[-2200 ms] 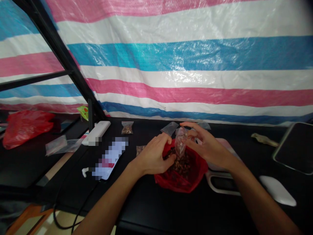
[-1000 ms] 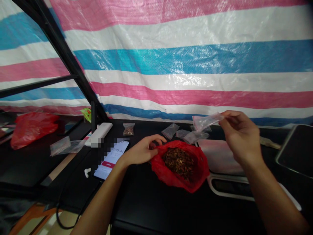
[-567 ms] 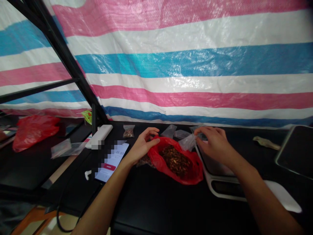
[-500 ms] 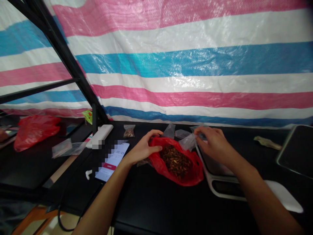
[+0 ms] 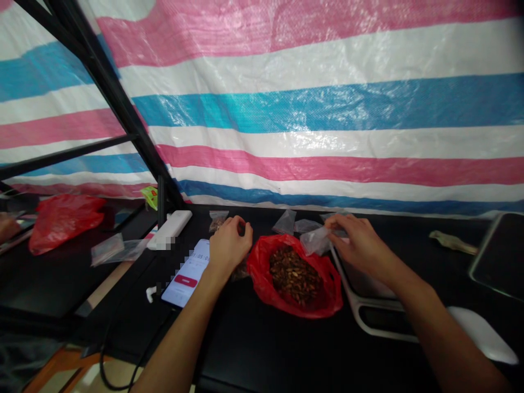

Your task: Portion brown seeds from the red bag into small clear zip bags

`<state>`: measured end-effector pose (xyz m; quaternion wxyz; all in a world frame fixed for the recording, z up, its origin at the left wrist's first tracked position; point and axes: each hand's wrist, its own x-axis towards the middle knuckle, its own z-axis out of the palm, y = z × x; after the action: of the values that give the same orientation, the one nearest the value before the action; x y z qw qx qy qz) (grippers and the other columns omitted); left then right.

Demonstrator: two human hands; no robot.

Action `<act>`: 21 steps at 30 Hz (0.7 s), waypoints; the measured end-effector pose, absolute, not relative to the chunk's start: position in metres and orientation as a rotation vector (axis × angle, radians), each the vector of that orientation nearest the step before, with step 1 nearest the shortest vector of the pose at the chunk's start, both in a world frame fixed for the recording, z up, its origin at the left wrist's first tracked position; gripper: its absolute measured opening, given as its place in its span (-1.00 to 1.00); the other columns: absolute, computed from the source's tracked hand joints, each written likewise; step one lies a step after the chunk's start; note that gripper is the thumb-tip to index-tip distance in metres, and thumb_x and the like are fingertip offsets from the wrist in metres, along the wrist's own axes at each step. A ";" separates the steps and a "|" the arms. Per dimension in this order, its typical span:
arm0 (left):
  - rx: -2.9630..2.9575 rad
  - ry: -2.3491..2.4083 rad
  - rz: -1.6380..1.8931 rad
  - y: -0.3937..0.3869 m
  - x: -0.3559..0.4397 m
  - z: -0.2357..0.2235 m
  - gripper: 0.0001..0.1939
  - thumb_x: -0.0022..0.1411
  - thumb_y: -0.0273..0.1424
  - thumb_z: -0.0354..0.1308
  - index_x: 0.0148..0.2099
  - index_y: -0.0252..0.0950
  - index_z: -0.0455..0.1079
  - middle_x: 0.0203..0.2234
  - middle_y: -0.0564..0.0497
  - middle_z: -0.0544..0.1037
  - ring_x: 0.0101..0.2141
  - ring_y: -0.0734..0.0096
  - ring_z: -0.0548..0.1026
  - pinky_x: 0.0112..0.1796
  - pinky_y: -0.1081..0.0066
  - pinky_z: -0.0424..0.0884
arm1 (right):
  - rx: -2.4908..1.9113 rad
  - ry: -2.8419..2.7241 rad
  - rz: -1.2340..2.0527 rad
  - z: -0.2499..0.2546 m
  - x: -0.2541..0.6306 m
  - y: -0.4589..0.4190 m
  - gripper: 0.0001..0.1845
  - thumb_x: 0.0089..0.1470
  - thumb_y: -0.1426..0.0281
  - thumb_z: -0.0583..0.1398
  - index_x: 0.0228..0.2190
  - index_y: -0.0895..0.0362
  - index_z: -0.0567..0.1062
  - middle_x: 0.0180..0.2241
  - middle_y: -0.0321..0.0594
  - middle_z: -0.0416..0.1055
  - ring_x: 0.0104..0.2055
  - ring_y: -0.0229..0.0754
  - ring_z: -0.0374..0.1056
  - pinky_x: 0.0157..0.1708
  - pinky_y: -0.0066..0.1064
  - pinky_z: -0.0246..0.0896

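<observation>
A red plastic bag [image 5: 262, 289] lies wide open in front of me, holding a heap of brown, seed-like dried pieces [image 5: 295, 275]. My left hand [image 5: 230, 245] hovers just left of the bag, fingers curved, with a gap between thumb and fingertips and nothing visible in them. Partly behind it is a small clear bag with brown contents [image 5: 218, 219]; another filled clear bag [image 5: 240, 271] shows beneath the wrist. My right hand [image 5: 354, 243] pinches the edge of a clear plastic bag [image 5: 316, 240] over the red bag's far right rim.
A flat scale-like device [image 5: 364, 322] sits under my right forearm, with a white mouse-like object [image 5: 481, 333] beyond it. On the left are a phone [image 5: 188, 281], a white bar [image 5: 172, 229] and an earbud [image 5: 151, 294]. Clear bags [image 5: 285, 222] lie behind the red bag.
My left hand has let go of the red bag's rim and moved left, towards the small filled bag. My right hand keeps its grip on the clear bag, nearly still.
</observation>
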<state>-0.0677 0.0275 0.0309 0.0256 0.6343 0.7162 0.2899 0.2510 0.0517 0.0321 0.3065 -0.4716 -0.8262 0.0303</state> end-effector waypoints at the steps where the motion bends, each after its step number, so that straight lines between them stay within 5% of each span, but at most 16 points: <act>1: 1.971 2.243 0.820 0.026 -0.068 0.030 -0.78 0.40 -0.24 0.04 -0.23 -0.18 0.45 -0.29 -0.07 0.60 -0.29 0.14 0.56 -0.28 0.32 0.33 | -1.251 -2.099 0.064 0.037 0.251 0.051 -0.94 0.20 0.38 0.19 -0.27 0.02 0.48 -0.27 -0.21 0.54 -0.21 -0.03 0.45 -0.12 -0.15 0.25; 7: 2.023 2.117 0.517 0.023 -0.066 0.025 -0.80 0.37 -0.29 0.07 -0.14 -0.19 0.50 -0.28 -0.12 0.65 -0.32 0.14 0.60 -0.29 0.32 0.35 | -1.398 -1.574 0.041 0.039 0.243 0.053 -0.73 0.18 0.19 0.25 -0.12 0.05 0.49 -0.23 -0.15 0.52 -0.23 -0.01 0.46 -0.16 -0.12 0.38; 12: 2.037 1.925 0.608 0.026 -0.072 0.023 -0.78 0.32 -0.28 0.13 -0.04 -0.19 0.51 -0.20 -0.11 0.64 -0.21 0.12 0.61 -0.20 0.28 0.40 | -1.374 -1.514 0.169 0.011 0.240 0.067 -0.56 0.18 0.18 0.26 0.03 0.12 0.45 -0.01 0.02 0.50 -0.04 0.05 0.49 -0.12 -0.10 0.47; 16: 2.089 1.724 0.653 0.028 -0.077 0.018 -0.76 0.30 -0.32 0.17 -0.02 -0.23 0.51 -0.17 -0.12 0.61 -0.18 0.17 0.58 -0.16 0.30 0.42 | -1.330 -1.596 0.093 0.013 0.241 0.066 -0.67 0.19 0.24 0.23 -0.05 0.11 0.50 -0.03 0.00 0.49 0.01 0.06 0.46 0.00 -0.04 0.41; 21: 2.137 1.754 0.627 0.029 -0.079 0.014 -0.74 0.31 -0.32 0.16 -0.01 -0.30 0.51 -0.17 -0.17 0.56 -0.12 0.12 0.54 -0.08 0.25 0.42 | -1.242 -2.067 0.092 0.027 0.234 0.053 -0.89 0.18 0.38 0.19 -0.32 0.03 0.56 -0.28 -0.20 0.56 -0.19 -0.01 0.47 -0.07 -0.11 0.37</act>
<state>-0.0789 0.0292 0.0142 0.1525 0.7450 0.6115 0.2187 0.2337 0.0525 0.0273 0.3562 -0.4811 -0.8003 0.0357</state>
